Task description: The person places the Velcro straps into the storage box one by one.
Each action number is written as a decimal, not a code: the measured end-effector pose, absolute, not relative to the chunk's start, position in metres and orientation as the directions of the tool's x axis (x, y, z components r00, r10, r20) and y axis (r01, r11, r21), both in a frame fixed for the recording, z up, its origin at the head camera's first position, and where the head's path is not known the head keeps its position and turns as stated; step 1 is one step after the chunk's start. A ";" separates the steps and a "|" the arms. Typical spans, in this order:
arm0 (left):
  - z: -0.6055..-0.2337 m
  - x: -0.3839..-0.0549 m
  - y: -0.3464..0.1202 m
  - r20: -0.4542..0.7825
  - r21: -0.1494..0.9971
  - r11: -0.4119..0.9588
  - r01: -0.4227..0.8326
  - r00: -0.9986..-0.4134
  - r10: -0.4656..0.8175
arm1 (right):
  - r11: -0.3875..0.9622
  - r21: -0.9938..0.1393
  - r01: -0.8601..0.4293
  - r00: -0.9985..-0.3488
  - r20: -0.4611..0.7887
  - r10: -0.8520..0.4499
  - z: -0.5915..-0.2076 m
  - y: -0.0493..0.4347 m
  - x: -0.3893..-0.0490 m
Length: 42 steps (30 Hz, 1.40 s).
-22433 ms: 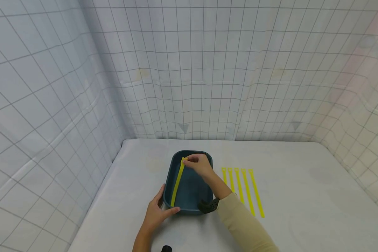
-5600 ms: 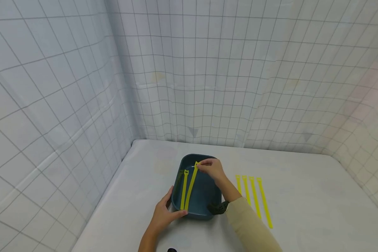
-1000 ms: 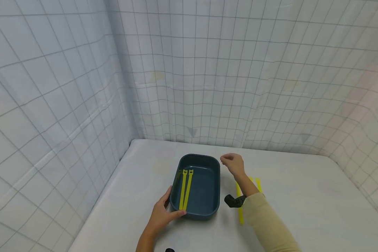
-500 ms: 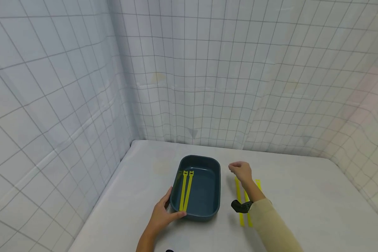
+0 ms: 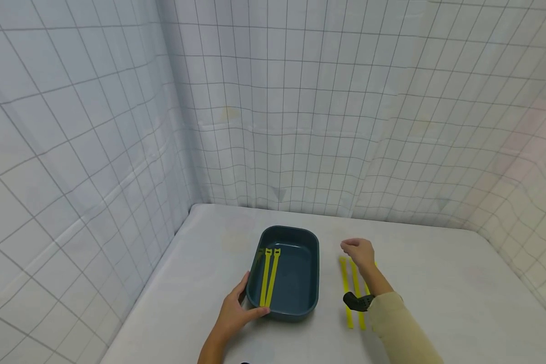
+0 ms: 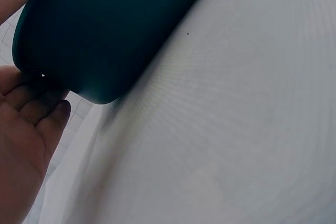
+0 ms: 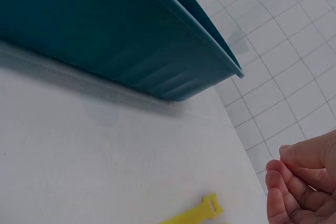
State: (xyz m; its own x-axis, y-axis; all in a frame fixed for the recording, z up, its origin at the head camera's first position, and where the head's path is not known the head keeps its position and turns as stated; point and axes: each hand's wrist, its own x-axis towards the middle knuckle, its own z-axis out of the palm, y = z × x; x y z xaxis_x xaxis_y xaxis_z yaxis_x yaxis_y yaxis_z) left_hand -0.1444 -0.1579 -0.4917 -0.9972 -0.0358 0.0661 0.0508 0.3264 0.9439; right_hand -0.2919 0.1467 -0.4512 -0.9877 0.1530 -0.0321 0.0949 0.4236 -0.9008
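A dark teal rectangular bin [image 5: 298,273] stands on the white-covered table. My left hand [image 5: 232,312] grips its near left corner, thumb over the near rim and fingers along the left side. Inside, towards the left, lie two yellow hook-and-loop cable ties [image 5: 273,278], slotted heads away from me. Several more yellow cable ties [image 5: 344,278] lie side by side right of the bin, partly covered by my right forearm. Above their far ends hovers my right hand [image 5: 360,251]. In the right wrist view its fingers curl loosely with nothing between them, and one tie's slotted head [image 7: 211,205] shows below.
White cloth covers the table [image 5: 218,242]. A white grid-patterned curtain [image 5: 282,126] encloses the back and both sides. A black wrist camera [image 5: 357,302] sits on my right wrist, overlapping the ties in the head view.
Since 5.6 s ago, my right hand has let go of the second cable tie in the bin and moved right, over the ties on the table. My left hand keeps its grip on the bin.
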 end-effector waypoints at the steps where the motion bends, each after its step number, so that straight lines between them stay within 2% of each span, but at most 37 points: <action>1: -0.492 -0.144 -0.158 0.068 0.944 0.325 0.053 -0.997 -0.034 | 0.427 -0.898 0.101 -0.988 -0.039 0.152 -0.452 0.148 -0.291; 8: -0.492 -0.144 -0.158 0.074 0.943 0.328 0.057 -0.997 -0.038 | 0.492 -0.862 0.122 -0.986 -0.047 0.162 -0.461 0.154 -0.290; 21: -0.491 -0.143 -0.157 0.073 0.942 0.331 0.060 -0.997 -0.027 | 0.530 -0.827 0.187 -0.972 -0.079 0.219 -0.481 0.160 -0.289; 42: -0.492 -0.144 -0.159 0.068 0.955 0.290 0.055 -0.997 -0.034 | 0.522 -0.811 0.265 -0.960 -0.170 0.224 -0.485 0.157 -0.304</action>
